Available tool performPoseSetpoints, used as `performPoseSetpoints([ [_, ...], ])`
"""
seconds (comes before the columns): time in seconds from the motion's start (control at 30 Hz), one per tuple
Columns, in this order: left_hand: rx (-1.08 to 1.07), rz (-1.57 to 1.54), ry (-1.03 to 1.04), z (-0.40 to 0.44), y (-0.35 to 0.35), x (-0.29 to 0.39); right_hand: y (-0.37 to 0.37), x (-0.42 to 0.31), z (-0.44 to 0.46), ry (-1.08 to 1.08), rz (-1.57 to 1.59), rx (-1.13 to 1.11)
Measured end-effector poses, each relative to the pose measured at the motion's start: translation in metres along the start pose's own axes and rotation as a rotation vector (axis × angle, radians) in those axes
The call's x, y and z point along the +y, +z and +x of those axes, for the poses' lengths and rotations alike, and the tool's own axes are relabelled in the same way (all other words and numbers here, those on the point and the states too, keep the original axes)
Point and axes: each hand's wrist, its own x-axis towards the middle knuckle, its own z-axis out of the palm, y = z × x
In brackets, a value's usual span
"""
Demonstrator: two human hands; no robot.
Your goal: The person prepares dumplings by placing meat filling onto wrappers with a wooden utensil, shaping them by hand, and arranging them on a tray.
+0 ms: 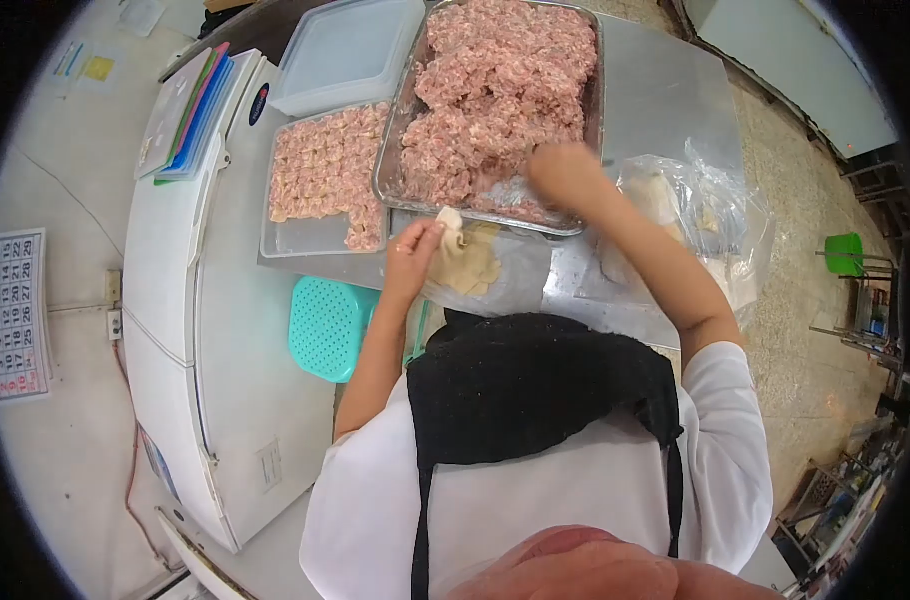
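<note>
From your left hand, pinching a pale dough wrapper, pink-topped dumplings mostly fill the translucent plastic tray at ten o'clock; abundant coarse pink mince remains at one. Your right hand curls, contents hidden.

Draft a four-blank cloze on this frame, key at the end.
1. The ____ hand is over the tray of minced meat.
2. A pale wrapper is pinched in the ____ hand.
3. The apron is ____ in colour.
4. The bucket on the floor is ____ in colour.
Missing words: right; left; black; green.
</note>
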Motion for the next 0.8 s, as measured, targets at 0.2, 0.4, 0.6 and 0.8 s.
performPoseSetpoints([
  [0.2, -0.042, -0.18, -0.175, 0.011, -0.029, 0.022, -0.064, -0.016, -0.024, 0.061, -0.003, -0.275],
  [0.4, 0.055, -0.251, -0.103, 0.018, -0.063, 0.041, -0.036, -0.056, -0.04, 0.165, 0.04, -0.223],
  [0.6, 0.005, -0.102, 0.013, 0.032, -0.116, 0.042, -0.042, -0.07, -0.006, 0.24, 0.137, -0.057],
  [0.8, -0.102, 0.212, 0.376, 0.046, -0.147, 0.03, -0.014, -0.11, 0.03, 0.221, 0.023, -0.19],
])
